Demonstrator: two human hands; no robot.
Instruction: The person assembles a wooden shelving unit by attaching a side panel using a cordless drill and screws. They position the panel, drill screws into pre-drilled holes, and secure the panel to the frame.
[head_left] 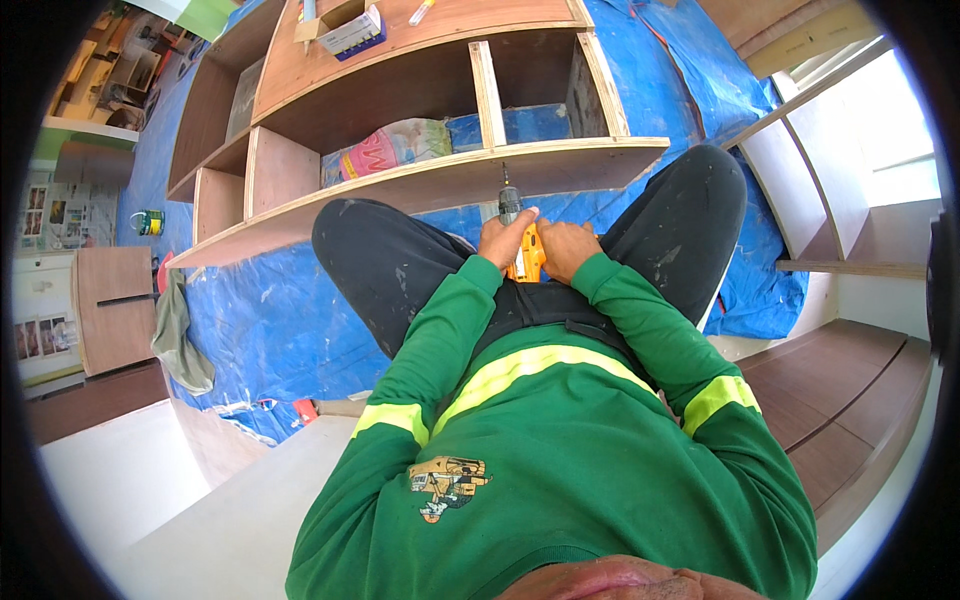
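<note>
A yellow cordless drill (526, 256) with a dark chuck is between my thighs, its bit pointing away from me at the near plywood panel (400, 190) of a wooden cabinet frame. Whether the tip has entered the wood is too small to tell. My left hand (503, 240) is closed around the drill just behind the chuck, thumb along its top. On the drill's right side, my right hand (568, 248) is closed on its rear part; the fingers underneath are partly hidden. A short upright divider (487, 95) meets the panel in line with the bit.
Blue tarp (290, 320) covers the floor. Inside the cabinet lies a printed sack (395, 148); an open carton (350, 30) rests on its far board. A grey-green cloth (182, 335) and a can (148, 222) are at left. Brown panels (840, 385) stand at right.
</note>
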